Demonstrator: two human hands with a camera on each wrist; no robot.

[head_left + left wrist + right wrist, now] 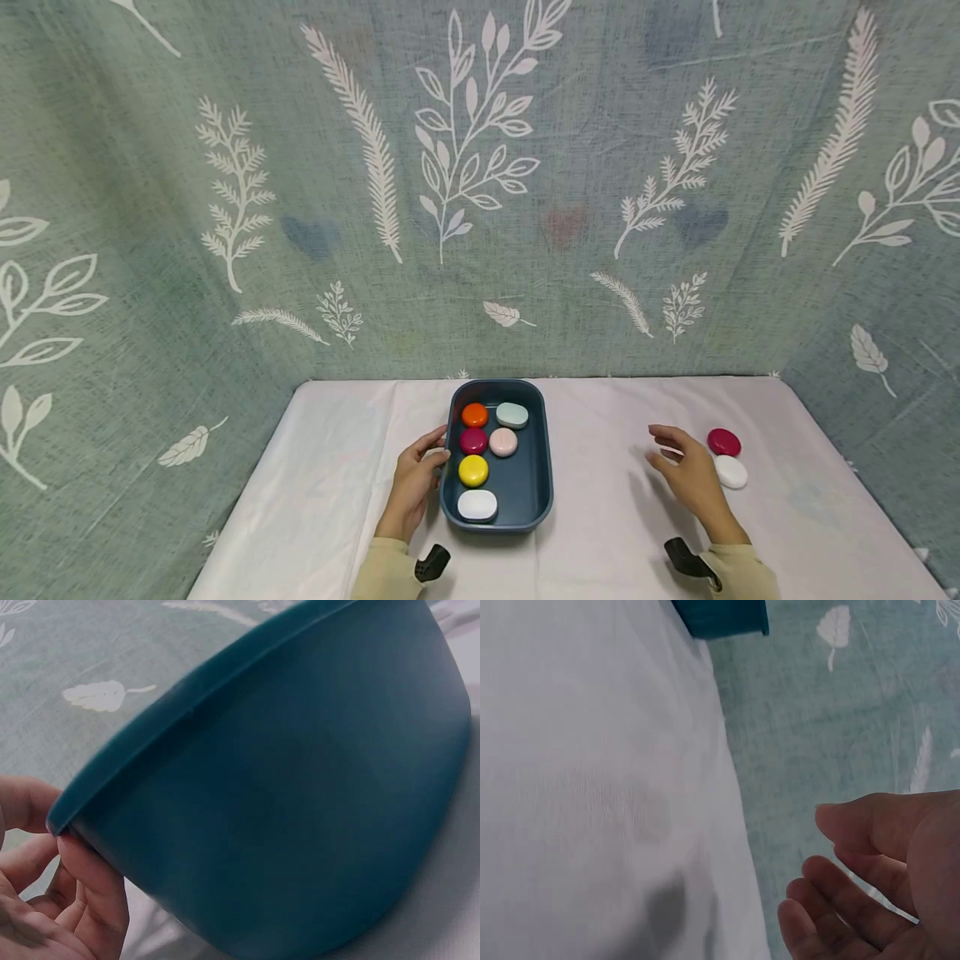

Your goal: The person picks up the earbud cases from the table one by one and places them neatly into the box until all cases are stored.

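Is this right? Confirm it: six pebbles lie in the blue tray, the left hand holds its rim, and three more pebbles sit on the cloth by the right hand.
One slip: only two pebbles lie on the cloth by the right hand, a magenta one and a white one, as the head view shows. The tray does hold six, and the left hand holds its rim.

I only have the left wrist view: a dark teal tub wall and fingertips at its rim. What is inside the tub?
Observer: Six smooth oval pebbles lie in the dark teal plastic tub: orange, pale mint, magenta, pale pink, yellow and white.
Operator: Where is the other hand?
Observer: The right hand hovers open over the white tablecloth, holding nothing.
Operator: Any pebbles outside the tub?
Observer: Two, just right of that hand: a magenta oval pebble and a white oval pebble nearer the person.
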